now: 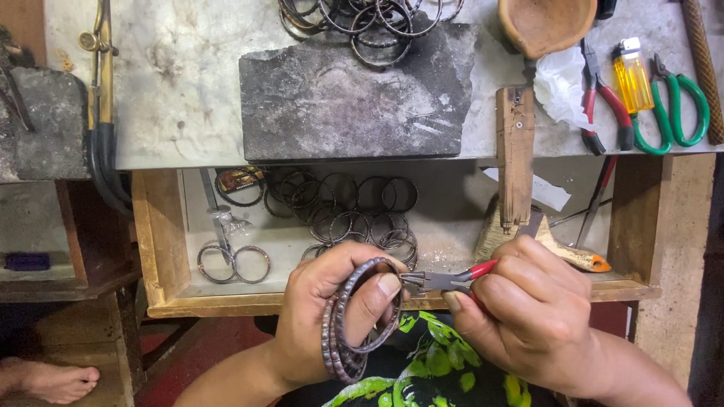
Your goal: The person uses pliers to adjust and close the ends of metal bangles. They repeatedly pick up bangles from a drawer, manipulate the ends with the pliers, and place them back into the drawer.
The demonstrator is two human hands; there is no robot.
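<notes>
My left hand holds a dark beaded metal bangle between thumb and fingers, with a few more bangles stacked around the wrist and palm. My right hand grips small pliers with red handles. The pliers' jaws touch the bangle's rim by my left thumb. Both hands hover over the front edge of an open wooden drawer.
Several dark bangles lie in the drawer, beside a brush. On the bench: a grey stone slab, more bangles, a wooden peg, a bowl, a yellow lighter, red pliers, green-handled shears. A bare foot shows at lower left.
</notes>
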